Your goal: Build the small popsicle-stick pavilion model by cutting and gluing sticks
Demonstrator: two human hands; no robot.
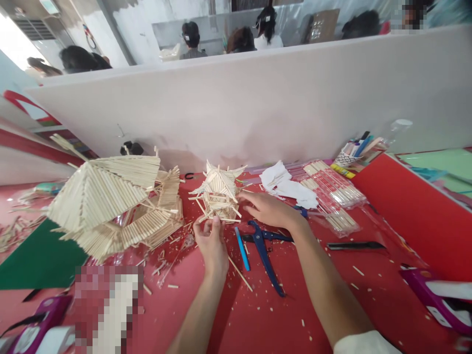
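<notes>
A small pavilion model (220, 184) built of thin wooden sticks, with a pointed roof and upturned corners, stands on the red table. My left hand (212, 243) is at its front, thumb and fingers closed on the model's lower front edge. From the right, my right hand (267, 210) reaches to the model's side with fingers stretched and apart; whether the fingertips touch it I cannot tell. A blue pen (242, 249) and blue-handled cutting pliers (264, 253) lie between my forearms. One loose stick (240, 273) rests beside my left wrist.
A larger stick-built pavilion (106, 196) stands at left, partly over a green sheet (44, 260). Packed chopsticks (334, 187), crumpled tissue (285, 184), a black cutter knife (356, 245) and a pen cup (348, 155) are at right. A white partition (239, 103) closes the back. Stick scraps litter the table.
</notes>
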